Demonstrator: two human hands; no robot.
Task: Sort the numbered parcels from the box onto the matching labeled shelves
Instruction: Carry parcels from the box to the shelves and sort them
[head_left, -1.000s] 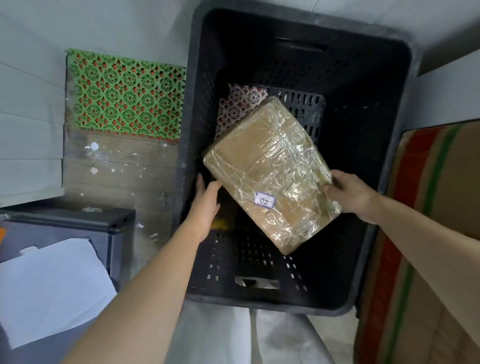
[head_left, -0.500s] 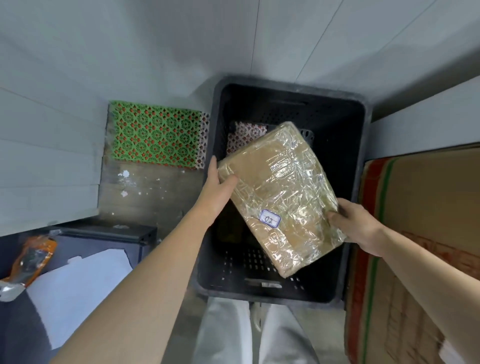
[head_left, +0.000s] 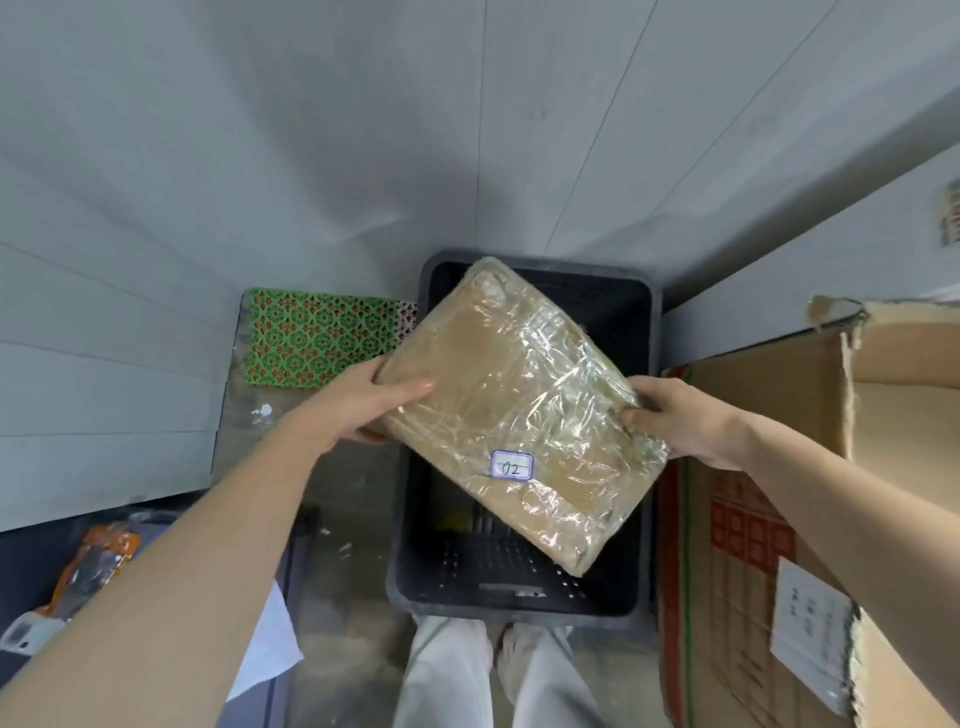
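i've got parcel 02 (head_left: 524, 410) held above the black crate (head_left: 655, 322), left hand (head_left: 363, 402) and right hand (head_left: 675, 418) gripping opposite edges. lift step; next calls for finding shelf 02, not in view.

Parcel (head_left: 524, 415) is up over the crate (head_left: 655, 322), left hand (head_left: 358, 405) on its left edge, right hand (head_left: 680, 421) on its right; mat (head_left: 322, 338) left of crate; cardboard box (head_left: 769, 519) right of it.
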